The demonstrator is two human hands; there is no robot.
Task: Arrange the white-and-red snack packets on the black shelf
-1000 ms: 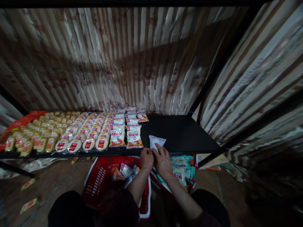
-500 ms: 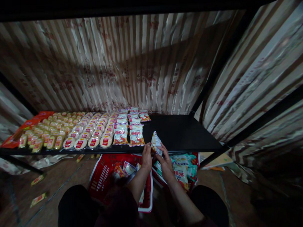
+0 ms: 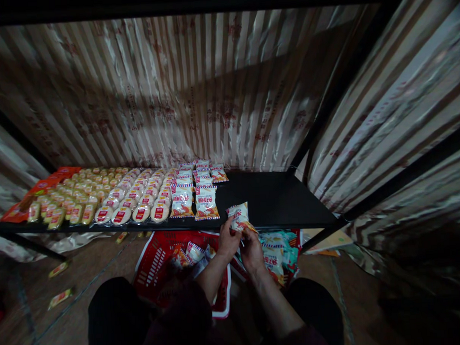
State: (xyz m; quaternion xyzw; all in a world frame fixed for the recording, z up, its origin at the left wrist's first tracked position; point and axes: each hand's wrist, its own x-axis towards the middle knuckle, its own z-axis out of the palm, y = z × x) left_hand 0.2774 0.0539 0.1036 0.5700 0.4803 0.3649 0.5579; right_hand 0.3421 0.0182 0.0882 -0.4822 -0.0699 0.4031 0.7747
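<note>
Both my hands hold one small snack packet (image 3: 238, 215), white with red and orange print, just above the front edge of a black shelf (image 3: 276, 201). My left hand (image 3: 227, 240) grips its lower left side and my right hand (image 3: 250, 247) pinches its lower right corner. Left of it on the shelf lie two columns of like packets (image 3: 206, 202), then rows of round wrapped cakes (image 3: 140, 196) and yellow wrapped snacks (image 3: 65, 203).
A red plastic basket (image 3: 154, 268) with more packets stands on the floor under the shelf, beside a green and white bag (image 3: 278, 256). Striped shiny sheeting (image 3: 197, 93) lines the back and right side. A few packets (image 3: 60, 298) lie on the floor at left.
The packet lay back side up on the shelf edge under my hands. It was then lifted and turned over, and its printed front now faces up.
</note>
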